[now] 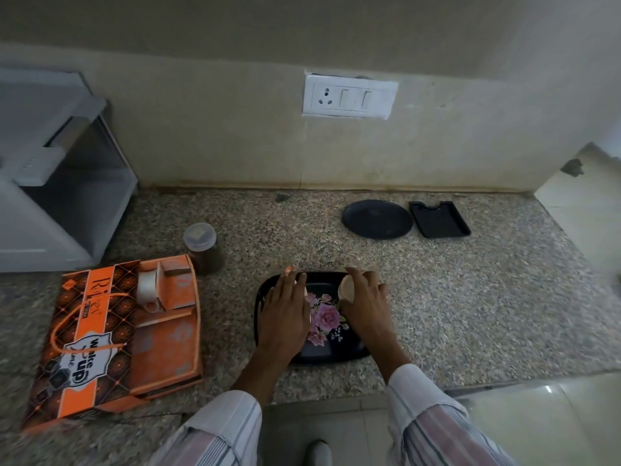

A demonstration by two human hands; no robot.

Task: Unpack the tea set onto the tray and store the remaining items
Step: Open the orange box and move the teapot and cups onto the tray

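A black tray (349, 351) with a pink flower print lies on the granite counter in front of me. My left hand (284, 314) rests over the tray's left side, covering a white cup of which only slivers show. My right hand (364, 299) grips a white cup (347, 288), tilted on its side above the tray's back right part. To the left lies the open orange tea set box (100, 344) with one white cup (148, 292) still in its cardboard insert.
A plastic jar (203, 248) of brown powder stands behind the box. A round black plate (377, 218) and a small black rectangular tray (438, 219) lie near the wall. A white appliance (50, 183) sits at the left. The counter edge runs just below the tray.
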